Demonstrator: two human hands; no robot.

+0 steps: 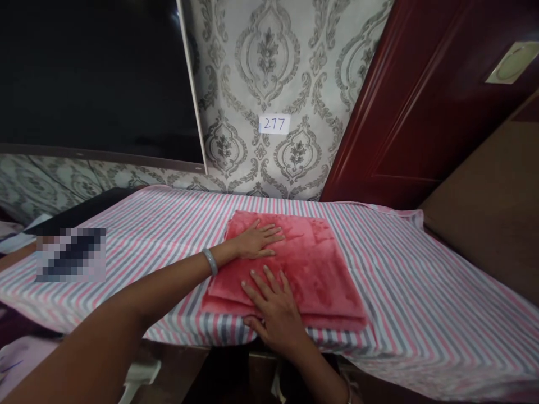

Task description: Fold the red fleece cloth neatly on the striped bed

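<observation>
A plush red cloth (320,275), folded into a thick, roughly square pad, lies on a striped tablecloth (404,280). My left hand (256,240) rests flat on its upper left part, fingers spread and pointing right; a pale bangle circles that wrist. Lower down, my right hand (275,308) is spread over the front edge of the pad, fingertips pressing on the pile and the thumb off to the left near the table edge. Neither hand grips anything. Layered folds show along the front of the cloth.
A large dark television screen (92,78) stands at the back left. Behind the table is patterned wallpaper bearing a paper label (274,124) reading 277. A dark red door (404,101) is at right. A blurred, pixelated patch (71,255) covers something at left.
</observation>
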